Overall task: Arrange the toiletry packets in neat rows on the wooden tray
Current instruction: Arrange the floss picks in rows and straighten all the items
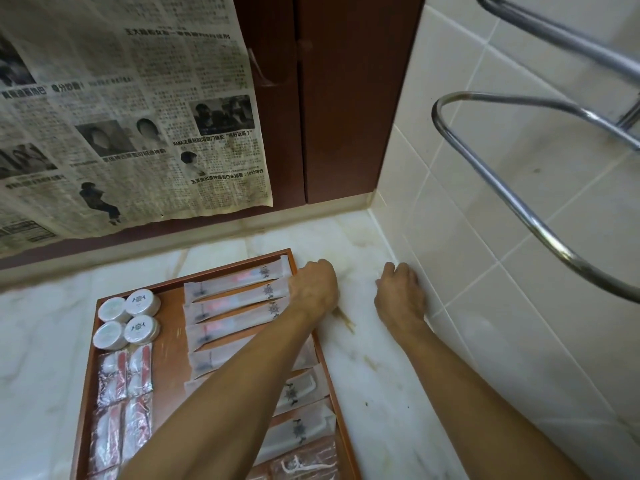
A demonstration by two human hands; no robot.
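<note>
Most packets already sit in rows on the tray (313, 344), so we judge the task nearly done. We see long sachets (235, 301) stacked in a column on the right side, four round tubs (129, 322) at the back left, and foil packets (121, 403) in two columns below them. Left hand (313, 289) rests at the tray's far right corner over the sachet ends, fingers curled; whether its grip has hold of one we cannot tell. Right hand (400, 294) sits on the worktop (363, 358) by the tiled wall, loosely curled, nothing seen held. Left to do: probably squaring the sachets; near rows are cut off or hidden.
</note>
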